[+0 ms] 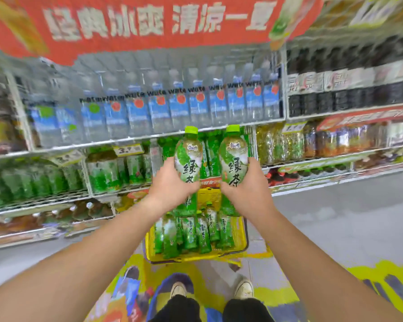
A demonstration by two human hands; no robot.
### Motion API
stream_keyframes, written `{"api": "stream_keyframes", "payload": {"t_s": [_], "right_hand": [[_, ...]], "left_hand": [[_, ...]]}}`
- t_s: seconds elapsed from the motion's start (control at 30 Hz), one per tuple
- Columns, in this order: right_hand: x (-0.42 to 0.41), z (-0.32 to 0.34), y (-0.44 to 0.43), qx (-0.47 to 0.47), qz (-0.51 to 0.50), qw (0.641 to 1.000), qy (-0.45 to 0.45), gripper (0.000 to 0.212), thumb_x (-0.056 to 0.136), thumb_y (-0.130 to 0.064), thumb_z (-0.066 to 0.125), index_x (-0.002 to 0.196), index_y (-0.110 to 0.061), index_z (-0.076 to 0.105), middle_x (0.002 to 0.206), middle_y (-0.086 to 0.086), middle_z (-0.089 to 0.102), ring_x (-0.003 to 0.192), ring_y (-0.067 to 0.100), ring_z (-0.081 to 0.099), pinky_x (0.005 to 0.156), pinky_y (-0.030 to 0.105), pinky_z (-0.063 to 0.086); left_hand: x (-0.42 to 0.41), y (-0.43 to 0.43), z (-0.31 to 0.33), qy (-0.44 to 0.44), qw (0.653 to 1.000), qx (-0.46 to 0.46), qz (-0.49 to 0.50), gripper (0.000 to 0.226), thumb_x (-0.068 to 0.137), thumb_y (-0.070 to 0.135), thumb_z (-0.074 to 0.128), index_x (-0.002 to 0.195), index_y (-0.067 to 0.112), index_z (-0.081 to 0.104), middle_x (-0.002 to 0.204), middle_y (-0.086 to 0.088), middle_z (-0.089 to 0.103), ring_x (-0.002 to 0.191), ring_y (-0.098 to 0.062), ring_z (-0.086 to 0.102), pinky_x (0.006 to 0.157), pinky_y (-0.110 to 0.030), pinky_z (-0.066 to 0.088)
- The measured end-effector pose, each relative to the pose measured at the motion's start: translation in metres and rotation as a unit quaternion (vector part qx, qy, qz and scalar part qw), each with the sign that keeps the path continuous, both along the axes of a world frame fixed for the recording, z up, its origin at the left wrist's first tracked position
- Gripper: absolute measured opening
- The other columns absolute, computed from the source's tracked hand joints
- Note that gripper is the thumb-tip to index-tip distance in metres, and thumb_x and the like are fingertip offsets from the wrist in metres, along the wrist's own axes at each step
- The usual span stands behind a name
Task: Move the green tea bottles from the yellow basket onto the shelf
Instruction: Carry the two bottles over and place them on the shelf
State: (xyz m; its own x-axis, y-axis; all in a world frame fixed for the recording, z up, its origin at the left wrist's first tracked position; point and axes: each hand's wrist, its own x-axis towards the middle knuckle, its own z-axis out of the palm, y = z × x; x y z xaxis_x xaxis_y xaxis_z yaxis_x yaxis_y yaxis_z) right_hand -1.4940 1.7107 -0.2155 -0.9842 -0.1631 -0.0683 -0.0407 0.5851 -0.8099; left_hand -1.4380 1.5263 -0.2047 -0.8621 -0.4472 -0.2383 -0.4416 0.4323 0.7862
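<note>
My left hand [171,182] grips one green tea bottle [188,156] around its middle, upright, green cap on top. My right hand [247,185] grips a second green tea bottle [233,154] the same way, just to the right. Both bottles are held up in front of the green tea shelf [209,156], above the yellow basket [240,235]. The basket sits on the floor in front of my feet and holds several more green tea bottles [191,233] lying side by side.
Water bottles [158,110] fill the shelf above. Other green drinks [102,173] stand to the left and yellow-green ones [279,145] to the right, with dark bottles [349,96] at upper right. Grey floor [347,217] lies right of the basket.
</note>
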Motion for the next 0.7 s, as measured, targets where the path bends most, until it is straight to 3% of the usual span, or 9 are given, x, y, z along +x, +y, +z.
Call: {"api": "stream_keyframes", "payload": {"t_s": [0.1,0.27,0.4,0.47,0.6,0.7], "right_hand": [[0.006,0.047,-0.004,-0.010,-0.010,1.000,0.027,0.054,0.066,-0.022,0.083,0.108,-0.024,0.048,0.096,-0.005,0.063,0.078,0.001,0.061,0.064,0.018,0.044],[0.016,0.108,-0.012,-0.006,-0.005,0.997,0.075,0.054,0.066,-0.028,0.083,0.109,-0.026,0.049,0.095,-0.007,0.063,0.080,0.010,0.065,0.070,0.034,0.054],[0.025,0.147,-0.015,-0.003,0.026,0.995,0.100,0.050,0.069,-0.033,0.081,0.106,-0.032,0.048,0.092,-0.007,0.062,0.073,0.013,0.065,0.066,0.044,0.059],[0.028,0.164,-0.016,-0.002,0.044,0.993,0.113,0.050,0.071,-0.033,0.081,0.108,-0.033,0.048,0.093,-0.008,0.062,0.074,0.011,0.065,0.066,0.041,0.059],[0.039,0.194,-0.021,-0.009,0.093,0.986,0.140,0.049,0.075,-0.030,0.082,0.106,-0.032,0.044,0.096,-0.008,0.058,0.075,0.011,0.063,0.063,0.035,0.055],[0.051,0.209,-0.026,-0.016,0.144,0.978,0.149,0.047,0.077,-0.027,0.083,0.105,-0.029,0.046,0.093,-0.006,0.059,0.073,0.013,0.063,0.062,0.034,0.054]], "left_hand": [[0.005,-0.008,0.042,0.036,0.999,-0.014,-0.010,0.054,0.065,0.027,0.086,0.108,0.021,0.055,0.094,0.005,0.068,0.083,-0.014,0.067,0.077,-0.036,0.057],[0.019,-0.024,0.102,0.075,0.996,-0.036,-0.026,0.051,0.070,0.031,0.087,0.107,0.019,0.053,0.097,0.000,0.066,0.084,-0.015,0.065,0.063,-0.028,0.052],[0.035,-0.030,0.143,0.101,0.994,-0.031,-0.014,0.048,0.073,0.030,0.085,0.108,0.021,0.053,0.100,0.001,0.065,0.085,-0.016,0.065,0.067,-0.031,0.056],[0.046,-0.031,0.161,0.121,0.992,-0.025,0.009,0.049,0.074,0.030,0.085,0.109,0.021,0.053,0.100,0.002,0.065,0.086,-0.015,0.066,0.072,-0.034,0.058],[0.074,-0.030,0.192,0.137,0.988,-0.028,0.067,0.044,0.075,0.029,0.084,0.102,0.019,0.052,0.095,0.002,0.062,0.077,-0.011,0.060,0.061,-0.027,0.048],[0.101,-0.028,0.208,0.134,0.984,-0.031,0.116,0.044,0.076,0.028,0.083,0.092,0.015,0.045,0.088,-0.006,0.053,0.068,-0.015,0.049,0.057,-0.029,0.041]]}}
